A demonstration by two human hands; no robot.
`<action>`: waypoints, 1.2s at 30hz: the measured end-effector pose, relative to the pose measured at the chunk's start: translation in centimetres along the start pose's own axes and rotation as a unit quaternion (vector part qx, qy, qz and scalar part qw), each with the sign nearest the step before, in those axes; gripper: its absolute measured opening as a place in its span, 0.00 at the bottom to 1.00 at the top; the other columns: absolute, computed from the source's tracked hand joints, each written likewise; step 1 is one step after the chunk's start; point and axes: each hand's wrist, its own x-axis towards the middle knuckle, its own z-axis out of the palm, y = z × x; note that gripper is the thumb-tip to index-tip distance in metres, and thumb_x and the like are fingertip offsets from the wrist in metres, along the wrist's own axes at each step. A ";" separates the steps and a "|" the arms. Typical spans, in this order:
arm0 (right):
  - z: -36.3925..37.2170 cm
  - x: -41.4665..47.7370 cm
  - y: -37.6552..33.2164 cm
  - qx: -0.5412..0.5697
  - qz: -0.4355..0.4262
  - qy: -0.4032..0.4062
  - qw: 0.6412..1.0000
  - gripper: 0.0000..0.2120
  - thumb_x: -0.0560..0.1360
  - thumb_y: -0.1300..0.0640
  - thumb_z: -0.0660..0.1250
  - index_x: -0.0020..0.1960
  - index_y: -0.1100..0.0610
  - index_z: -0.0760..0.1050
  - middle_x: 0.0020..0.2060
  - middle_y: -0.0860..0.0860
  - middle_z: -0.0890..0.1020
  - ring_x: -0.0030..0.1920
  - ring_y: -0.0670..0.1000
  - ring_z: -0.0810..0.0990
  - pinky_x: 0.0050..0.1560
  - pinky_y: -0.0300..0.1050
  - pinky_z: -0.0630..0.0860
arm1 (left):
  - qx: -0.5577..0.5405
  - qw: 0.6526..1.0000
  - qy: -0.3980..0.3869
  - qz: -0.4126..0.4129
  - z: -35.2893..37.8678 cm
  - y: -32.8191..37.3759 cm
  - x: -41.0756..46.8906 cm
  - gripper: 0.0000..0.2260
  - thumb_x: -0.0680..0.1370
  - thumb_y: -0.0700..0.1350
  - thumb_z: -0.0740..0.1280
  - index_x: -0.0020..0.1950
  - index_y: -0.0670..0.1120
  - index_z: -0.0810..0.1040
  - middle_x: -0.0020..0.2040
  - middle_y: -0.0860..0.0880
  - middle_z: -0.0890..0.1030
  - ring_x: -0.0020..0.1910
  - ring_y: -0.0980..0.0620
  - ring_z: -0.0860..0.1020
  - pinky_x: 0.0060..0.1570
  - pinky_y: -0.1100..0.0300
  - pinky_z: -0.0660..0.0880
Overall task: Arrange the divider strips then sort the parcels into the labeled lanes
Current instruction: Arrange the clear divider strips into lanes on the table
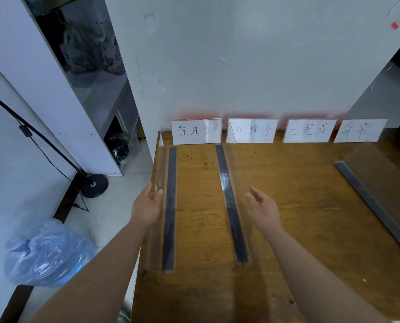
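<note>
Left hand [147, 206] pinching the clear divider strip [170, 206] at the worktop [299, 206] edge, right hand [263, 206] loose and uncurled, perhaps touching the middle strip [230, 201], four label cards [307, 131] against the wall

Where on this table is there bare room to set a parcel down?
Widest bare wood on the table: between the middle divider and the right divider. A narrower lane lies between the left divider and the middle one. Crowded: the back edge with its label cards, and the left edge, where the left divider sits at the table's brink.
</note>
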 end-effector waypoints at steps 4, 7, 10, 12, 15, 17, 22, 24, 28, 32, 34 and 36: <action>-0.1 -0.2 -0.2 0.002 0.002 -0.006 1.000 0.21 0.80 0.53 0.61 0.72 0.54 0.67 0.67 0.50 0.76 0.65 0.49 0.74 0.59 0.43 0.69 | 0.004 1.000 0.001 0.002 0.0 -0.2 0.1 0.18 0.83 0.50 0.59 0.71 0.45 0.69 0.51 0.55 0.74 0.38 0.67 0.68 0.40 0.63 0.65; -0.3 -0.4 -0.4 0.004 0.009 -0.009 1.000 0.21 0.80 0.53 0.61 0.72 0.53 0.67 0.66 0.49 0.76 0.63 0.48 0.74 0.56 0.41 0.69 | 0.015 1.000 -0.006 0.009 -0.1 -0.2 0.0 0.19 0.83 0.50 0.59 0.72 0.46 0.68 0.61 0.48 0.78 0.47 0.59 0.72 0.49 0.59 0.66; -0.5 -0.7 -0.5 0.001 0.006 -0.011 1.000 0.21 0.80 0.53 0.61 0.72 0.54 0.67 0.66 0.50 0.76 0.62 0.47 0.74 0.57 0.42 0.69 | 0.014 1.000 -0.011 0.009 -0.1 -0.3 0.0 0.20 0.83 0.51 0.59 0.74 0.48 0.66 0.67 0.47 0.76 0.59 0.51 0.73 0.53 0.56 0.66; -0.6 -0.8 -0.6 -0.001 0.004 -0.011 1.000 0.21 0.81 0.53 0.61 0.73 0.55 0.67 0.67 0.50 0.75 0.64 0.49 0.74 0.61 0.44 0.70 | 0.016 1.000 -0.015 0.009 0.0 -0.4 0.0 0.20 0.83 0.51 0.60 0.74 0.48 0.66 0.68 0.47 0.75 0.62 0.48 0.74 0.54 0.55 0.67; -0.7 -0.9 -0.6 0.002 0.004 -0.010 1.000 0.22 0.80 0.53 0.61 0.73 0.55 0.66 0.67 0.51 0.75 0.65 0.50 0.74 0.62 0.46 0.69 | 0.015 1.000 -0.016 0.004 0.0 -0.5 0.0 0.21 0.83 0.52 0.60 0.74 0.49 0.65 0.68 0.47 0.75 0.58 0.52 0.73 0.54 0.54 0.68; -0.7 -0.9 -0.5 0.004 0.005 -0.009 1.000 0.22 0.80 0.52 0.62 0.73 0.54 0.66 0.67 0.51 0.75 0.65 0.50 0.74 0.62 0.46 0.70 | 0.014 1.000 -0.014 0.003 0.0 -0.5 0.1 0.21 0.82 0.52 0.60 0.75 0.49 0.65 0.68 0.47 0.75 0.56 0.53 0.72 0.53 0.55 0.67; -0.7 -0.9 -0.4 -0.011 0.003 -0.003 1.000 0.23 0.80 0.50 0.62 0.73 0.53 0.66 0.66 0.50 0.76 0.64 0.50 0.74 0.62 0.47 0.71 | 0.016 1.000 -0.009 0.002 -0.1 -0.7 0.3 0.23 0.82 0.54 0.62 0.75 0.49 0.64 0.69 0.47 0.73 0.55 0.53 0.72 0.53 0.54 0.69; -0.8 -1.0 -0.6 -0.023 -0.001 -0.008 1.000 0.24 0.80 0.50 0.62 0.74 0.54 0.65 0.66 0.51 0.75 0.65 0.51 0.74 0.65 0.51 0.72 | 0.031 0.999 -0.008 -0.005 -0.2 -0.6 0.4 0.27 0.81 0.56 0.62 0.77 0.49 0.61 0.74 0.46 0.69 0.65 0.48 0.72 0.61 0.49 0.69; -1.2 -1.1 -1.0 -0.058 -0.010 -0.005 0.998 0.26 0.79 0.49 0.63 0.74 0.54 0.64 0.71 0.52 0.71 0.70 0.53 0.69 0.69 0.55 0.68 | 0.233 0.972 0.023 -0.002 -0.6 0.0 0.6 0.35 0.79 0.65 0.56 0.80 0.51 0.51 0.81 0.45 0.51 0.79 0.44 0.48 0.74 0.40 0.49; -2.2 -1.2 -1.7 -0.114 -0.040 0.001 0.993 0.28 0.79 0.47 0.63 0.75 0.55 0.62 0.73 0.53 0.68 0.73 0.53 0.65 0.71 0.55 0.65 | 0.293 0.954 0.036 0.055 -0.9 1.8 0.4 0.37 0.78 0.68 0.53 0.80 0.52 0.46 0.81 0.46 0.45 0.79 0.44 0.42 0.74 0.39 0.42; -2.9 -1.2 -2.1 -0.136 -0.056 0.003 0.989 0.29 0.79 0.46 0.63 0.75 0.55 0.62 0.73 0.53 0.68 0.73 0.53 0.64 0.72 0.55 0.64 | 0.296 0.951 0.032 0.077 -0.9 3.3 0.1 0.37 0.78 0.67 0.54 0.80 0.52 0.45 0.81 0.47 0.45 0.79 0.45 0.42 0.74 0.39 0.43; -3.7 -1.2 -2.5 -0.158 -0.069 0.009 0.985 0.29 0.78 0.45 0.63 0.75 0.55 0.61 0.73 0.52 0.67 0.74 0.53 0.64 0.72 0.56 0.65 | 0.301 0.948 0.029 0.097 -0.7 4.9 -0.4 0.36 0.79 0.65 0.56 0.80 0.53 0.46 0.81 0.49 0.46 0.79 0.45 0.43 0.74 0.39 0.44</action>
